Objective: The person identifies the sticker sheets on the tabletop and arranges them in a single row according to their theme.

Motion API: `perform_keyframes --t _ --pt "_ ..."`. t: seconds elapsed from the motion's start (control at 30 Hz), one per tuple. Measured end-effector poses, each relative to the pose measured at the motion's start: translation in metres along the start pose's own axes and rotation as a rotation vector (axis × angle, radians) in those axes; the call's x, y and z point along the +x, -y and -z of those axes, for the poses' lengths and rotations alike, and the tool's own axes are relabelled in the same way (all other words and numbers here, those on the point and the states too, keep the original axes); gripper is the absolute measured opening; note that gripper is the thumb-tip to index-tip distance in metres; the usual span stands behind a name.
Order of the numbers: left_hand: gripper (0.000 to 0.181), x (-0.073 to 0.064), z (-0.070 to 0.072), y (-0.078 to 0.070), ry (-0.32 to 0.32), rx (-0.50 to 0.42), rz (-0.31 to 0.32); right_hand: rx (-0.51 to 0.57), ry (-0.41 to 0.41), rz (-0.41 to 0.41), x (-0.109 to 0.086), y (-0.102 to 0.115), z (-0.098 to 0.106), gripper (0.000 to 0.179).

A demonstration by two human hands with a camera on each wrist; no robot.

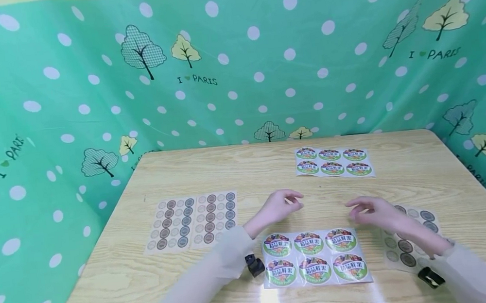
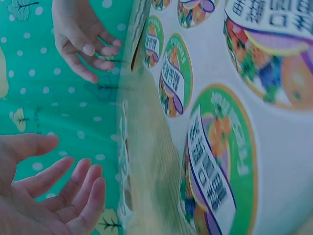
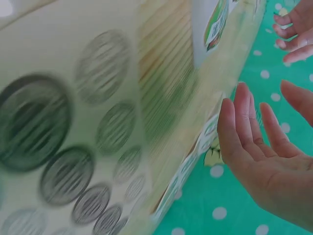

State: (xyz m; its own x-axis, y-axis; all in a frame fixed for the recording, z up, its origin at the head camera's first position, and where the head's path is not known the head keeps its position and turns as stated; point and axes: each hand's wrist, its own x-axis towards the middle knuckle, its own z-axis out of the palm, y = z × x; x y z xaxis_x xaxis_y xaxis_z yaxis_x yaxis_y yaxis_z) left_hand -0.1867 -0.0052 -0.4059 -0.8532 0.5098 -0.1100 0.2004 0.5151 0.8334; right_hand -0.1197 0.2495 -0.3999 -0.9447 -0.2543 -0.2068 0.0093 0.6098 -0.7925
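Note:
My left hand [image 1: 280, 205] hovers over the table behind a sheet of oval fruit stickers [image 1: 316, 257], its fingers loosely bent around nothing. Facing it, my right hand [image 1: 374, 211] hangs by the left edge of a sheet of round brown and grey stickers [image 1: 407, 259], which the forearm partly covers. In the left wrist view the left hand [image 2: 54, 196] shows relaxed, spread fingers. The right wrist view likewise shows the right hand [image 3: 269, 152] with fingers apart and an unfilled palm.
Another sheet of oval fruit stickers [image 1: 333, 162] lies toward the back of the wooden table [image 1: 236, 171]. Two sheets of round stickers [image 1: 191, 221] lie side by side at the left. A green dotted curtain [image 1: 234, 64] borders the table's back and sides.

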Motion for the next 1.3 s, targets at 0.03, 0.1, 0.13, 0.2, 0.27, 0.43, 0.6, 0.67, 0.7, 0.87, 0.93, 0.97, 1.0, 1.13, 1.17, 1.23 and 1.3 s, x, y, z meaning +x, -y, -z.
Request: perform_keyframes --t 0.03,0.1,0.13,0.2,0.27,0.43,0.6,0.67,0.7,0.87,0.93,0.97,1.0,1.13,1.17,1.23,1.3 --pt "0.030 0.001 -0.003 -0.002 0.006 -0.004 -0.001 -0.009 -0.006 -0.001 -0.003 -0.002 0.002 0.044" --pt "0.030 0.003 -0.009 -0.005 0.018 -0.003 -0.002 -0.037 -0.022 -0.013 -0.008 -0.005 0.006 0.044" --pt "0.030 0.004 -0.012 -0.008 0.024 0.001 0.000 -0.044 -0.031 -0.024 -0.010 -0.006 0.008 0.044" --pt "0.030 0.005 -0.018 -0.012 0.040 0.006 0.000 -0.055 -0.045 -0.036 -0.015 -0.008 0.012 0.044" --pt "0.029 0.006 -0.024 -0.017 0.053 0.012 -0.007 -0.062 -0.056 -0.041 -0.019 -0.011 0.015 0.044" --pt "0.030 0.009 -0.038 -0.027 0.076 0.013 -0.037 -0.102 -0.093 -0.059 -0.029 -0.022 0.023 0.044" --pt "0.030 0.014 -0.054 -0.033 0.076 0.014 -0.042 -0.150 -0.138 -0.086 -0.038 -0.031 0.030 0.044" --pt "0.030 0.015 -0.059 -0.036 0.077 0.013 -0.040 -0.162 -0.147 -0.094 -0.041 -0.034 0.032 0.045" --pt "0.030 0.016 -0.061 -0.037 0.078 0.009 -0.038 -0.164 -0.151 -0.101 -0.043 -0.035 0.034 0.045" --pt "0.030 0.018 -0.073 -0.043 0.081 -0.023 -0.038 -0.179 -0.181 -0.111 -0.051 -0.044 0.039 0.045" --pt "0.030 0.019 -0.078 -0.045 0.082 -0.034 -0.045 -0.184 -0.190 -0.117 -0.054 -0.047 0.041 0.046" --pt "0.030 0.019 -0.081 -0.045 0.084 -0.041 -0.044 -0.193 -0.195 -0.121 -0.055 -0.049 0.042 0.047" --pt "0.030 0.020 -0.083 -0.045 0.084 -0.047 -0.045 -0.202 -0.200 -0.129 -0.056 -0.051 0.044 0.047" --pt "0.031 0.019 -0.092 -0.050 0.097 -0.085 -0.034 -0.229 -0.221 -0.137 -0.061 -0.059 0.048 0.049" --pt "0.031 0.020 -0.094 -0.050 0.100 -0.094 -0.032 -0.228 -0.223 -0.141 -0.062 -0.060 0.049 0.049" --pt "0.032 0.019 -0.099 -0.053 0.107 -0.115 -0.024 -0.227 -0.231 -0.137 -0.064 -0.064 0.051 0.049" --pt "0.032 0.020 -0.103 -0.054 0.106 -0.122 -0.029 -0.224 -0.238 -0.147 -0.067 -0.067 0.053 0.049"
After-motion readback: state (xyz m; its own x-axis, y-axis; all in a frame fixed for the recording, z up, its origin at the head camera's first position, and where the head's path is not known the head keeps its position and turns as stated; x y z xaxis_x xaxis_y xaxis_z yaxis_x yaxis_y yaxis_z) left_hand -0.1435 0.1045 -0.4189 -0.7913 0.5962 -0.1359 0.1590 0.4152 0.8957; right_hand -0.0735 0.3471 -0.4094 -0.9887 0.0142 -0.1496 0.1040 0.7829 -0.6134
